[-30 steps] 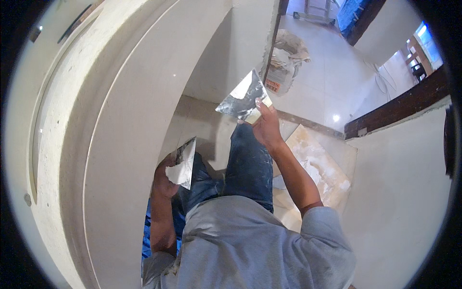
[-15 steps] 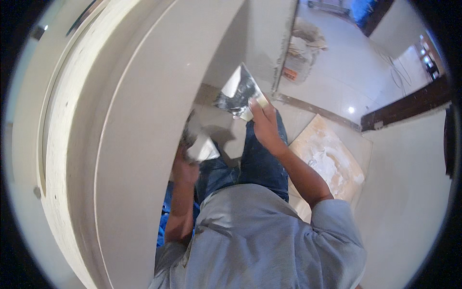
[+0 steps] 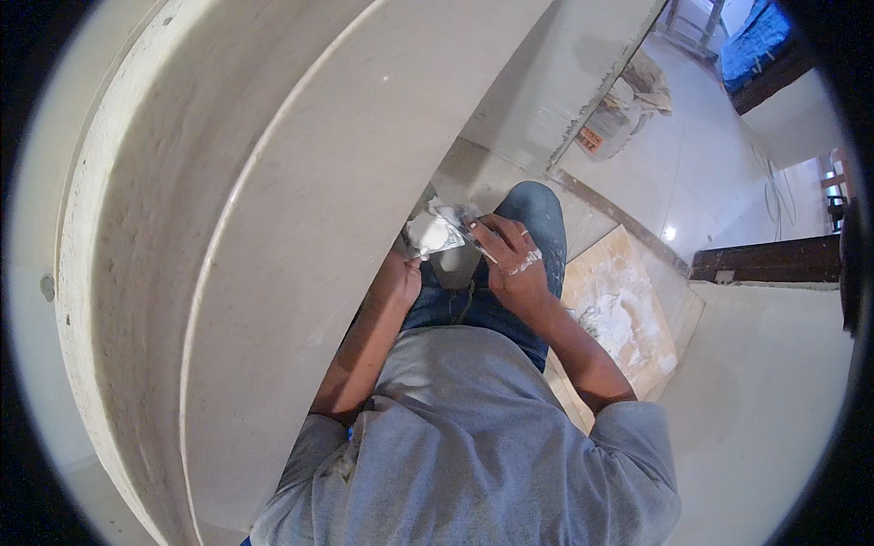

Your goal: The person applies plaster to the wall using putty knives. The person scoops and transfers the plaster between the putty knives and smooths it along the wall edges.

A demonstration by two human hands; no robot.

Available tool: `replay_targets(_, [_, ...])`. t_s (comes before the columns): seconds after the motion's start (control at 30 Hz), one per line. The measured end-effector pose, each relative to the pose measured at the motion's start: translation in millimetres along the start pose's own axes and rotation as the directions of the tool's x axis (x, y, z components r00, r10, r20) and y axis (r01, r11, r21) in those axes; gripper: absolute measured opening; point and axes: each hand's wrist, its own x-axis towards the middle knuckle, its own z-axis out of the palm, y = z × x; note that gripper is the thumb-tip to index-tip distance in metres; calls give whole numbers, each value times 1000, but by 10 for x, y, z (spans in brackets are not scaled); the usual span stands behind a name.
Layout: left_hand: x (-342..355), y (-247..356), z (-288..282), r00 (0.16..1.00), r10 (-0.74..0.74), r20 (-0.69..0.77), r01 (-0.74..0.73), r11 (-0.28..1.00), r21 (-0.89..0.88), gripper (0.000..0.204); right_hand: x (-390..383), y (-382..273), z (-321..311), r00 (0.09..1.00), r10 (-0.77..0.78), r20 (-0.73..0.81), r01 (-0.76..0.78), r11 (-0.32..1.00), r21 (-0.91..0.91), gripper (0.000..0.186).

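Left hand (image 3: pixel 398 280) closed round a flat silver metal putty knife (image 3: pixel 446 241), blade just beyond its fingers, loaded with soft white paste (image 3: pixel 428 224); right hand (image 3: pixel 521 268) grips a thin metal scraper (image 3: pixel 478 246), nearly edge-on; step, judged: working paste between blades; next move calls for steady, level knife.

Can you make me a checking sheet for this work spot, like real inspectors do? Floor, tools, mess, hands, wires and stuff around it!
Surface: pale floor, with a white-smeared board lying on it.
Job's things: left scraper carrying white paste; right scraper close to it, contact unclear.
Clutter: crumpled bag beyond the threshold.
Hands: left hand and right hand each grip a scraper; white smears on the right hand.
Cables: thin cable lying beyond the threshold.
Surroundings: curved pale structure on the left; dark beam and pale wall on the right.
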Motion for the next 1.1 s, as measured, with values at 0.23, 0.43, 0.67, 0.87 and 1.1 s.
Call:
replay_targets(0.23, [277, 292, -331, 948, 82, 306, -239, 818, 523, 31, 75, 242, -595, 985, -29, 170, 38, 998, -47, 50])
replay_targets(0.43, [230, 418, -416, 602, -29, 798, -790, -168, 590, 48, 415, -84, -1126, 784, -481, 392, 553, 829, -88, 39])
replay_targets(0.67, [401, 378, -472, 247, -149, 958, -961, 88, 262, 57, 430, -228, -1040, 699, -608, 376, 673, 737, -58, 34])
replay_targets(0.87, [286, 395, -378, 423, -167, 890, -903, 4, 430, 61, 444, -218, -1060, 700, -517, 493, 609, 792, -34, 36])
replay_targets(1.1, [334, 577, -292, 449, -51, 892, -890, 58, 451, 48, 474, -56, -1182, 667, -437, 604, 583, 811, -57, 35])
